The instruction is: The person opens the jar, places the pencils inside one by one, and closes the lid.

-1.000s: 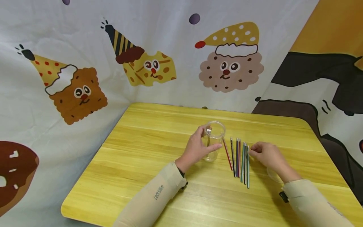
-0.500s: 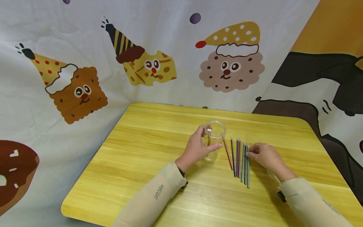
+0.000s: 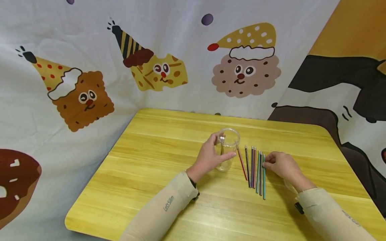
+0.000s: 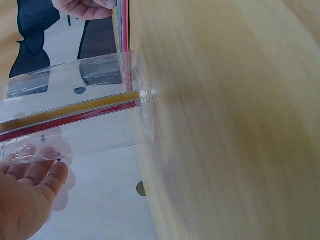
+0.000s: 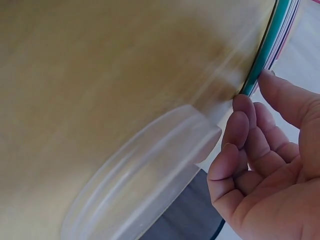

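Note:
My left hand (image 3: 208,154) grips a clear plastic cup (image 3: 230,147) that stands upright on the table, thumb and fingers on either side. Inside it lean two pencils, one yellow (image 4: 75,109) and one red (image 4: 90,115). A row of several pencils lies just right of the cup, with a slanted red pencil (image 3: 242,164) nearest to it. At the row's right end, my right hand (image 3: 283,166) pinches a green pencil (image 5: 270,45) near its upper end between thumb and index finger. The other right fingers are curled loosely.
A clear plastic lid (image 5: 142,170) lies on the wooden table (image 3: 156,144) under my right wrist, partly hidden by it in the head view. Behind the table hangs a cloth (image 3: 187,40) printed with cartoon biscuits.
My right hand has shifted slightly left, its fingertips now on the rightmost pencil. My left hand and the cup have stayed in place.

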The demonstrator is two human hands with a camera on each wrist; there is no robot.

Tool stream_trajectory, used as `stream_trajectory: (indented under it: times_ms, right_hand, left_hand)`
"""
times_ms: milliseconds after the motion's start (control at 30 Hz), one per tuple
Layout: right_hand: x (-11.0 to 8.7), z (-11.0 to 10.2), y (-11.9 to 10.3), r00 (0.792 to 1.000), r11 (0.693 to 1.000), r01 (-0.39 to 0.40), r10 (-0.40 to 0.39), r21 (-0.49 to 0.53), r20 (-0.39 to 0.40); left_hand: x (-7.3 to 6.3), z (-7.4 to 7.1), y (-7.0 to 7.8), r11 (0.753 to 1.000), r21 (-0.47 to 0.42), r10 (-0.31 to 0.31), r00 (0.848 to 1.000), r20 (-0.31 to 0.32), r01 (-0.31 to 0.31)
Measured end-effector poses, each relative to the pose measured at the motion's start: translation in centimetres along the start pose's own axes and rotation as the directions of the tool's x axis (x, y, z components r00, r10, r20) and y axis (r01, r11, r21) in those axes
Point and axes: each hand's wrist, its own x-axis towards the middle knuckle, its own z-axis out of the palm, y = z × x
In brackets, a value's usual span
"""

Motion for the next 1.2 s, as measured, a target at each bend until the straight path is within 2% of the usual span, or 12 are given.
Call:
stream_trajectory:
  times_ms: [133,300,667,933,1100,1200]
  right_hand:
    - [0.0,-0.3,-0.1,1.0,1.0,-0.011,0.011,-0.004,0.009]
    - [0.5,-0.7,0.1,0.997,0.998,-0.068,0.069,-0.011,0.045]
    - [2.0,-1.7,0.5,0.976,0.982,-0.182,0.186,-0.042,0.117]
    - [2.8,-2.0,0.7,0.967,0.982,-0.188,0.185,-0.001,0.174]
    - [3.0,-2.0,0.6,0.966,0.982,-0.189,0.188,-0.008,0.177]
    - [3.0,-2.1,0.5,0.97,0.982,-0.185,0.179,0.022,0.167]
  left_hand:
    - [0.0,0.0,0.0,1.0,0.004,-0.005,1.0,0.001,0.005]
    - [-0.1,0.0,0.0,1.0,0.001,0.005,1.0,0.0,-0.005]
    - [-0.1,0.0,-0.1,1.0,-0.011,-0.012,1.0,0.002,0.012]
    - [0.0,0.1,-0.3,1.0,-0.008,0.0,1.0,-0.001,0.0]
    - [0.0,0.1,-0.2,1.0,-0.009,-0.005,1.0,0.002,0.005]
    - [-0.1,0.1,-0.1,1.0,-0.008,-0.01,1.0,0.001,0.01]
